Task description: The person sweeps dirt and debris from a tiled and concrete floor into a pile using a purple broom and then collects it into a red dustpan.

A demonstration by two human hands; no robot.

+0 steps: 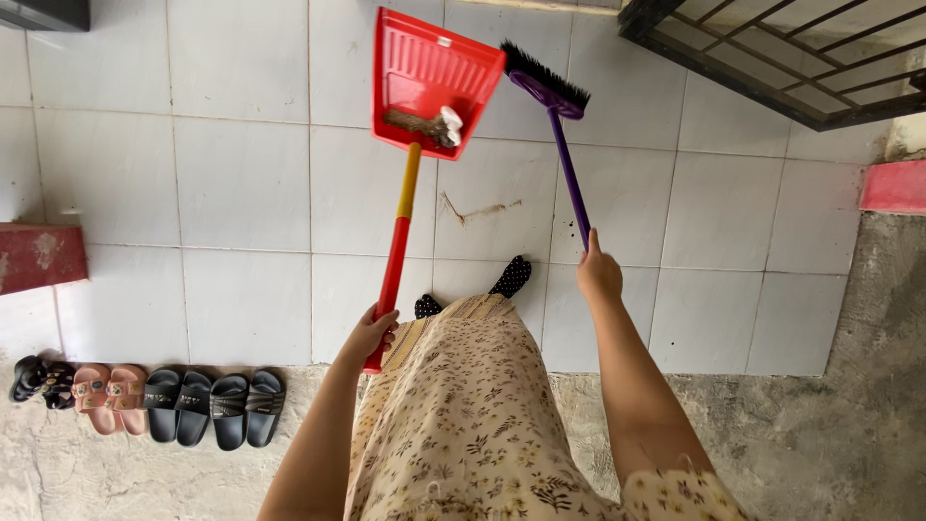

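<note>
My left hand (371, 333) grips the red and yellow handle of a red dustpan (434, 77), held out over the white tiled floor. In the pan lie brown debris and a scrap of white paper (429, 123). My right hand (598, 275) holds the purple handle of a broom (555, 106), whose black bristles rest just right of the pan's edge. A thin line of dirt (477, 209) lies on the tiles between the two handles. My feet in black dotted slippers (509, 278) show above my floral dress.
Several pairs of sandals (145, 400) are lined up on rough concrete at lower left. A dark metal grille (801, 58) stands at upper right. Red steps sit at the left edge (39, 256) and the right edge (892, 186).
</note>
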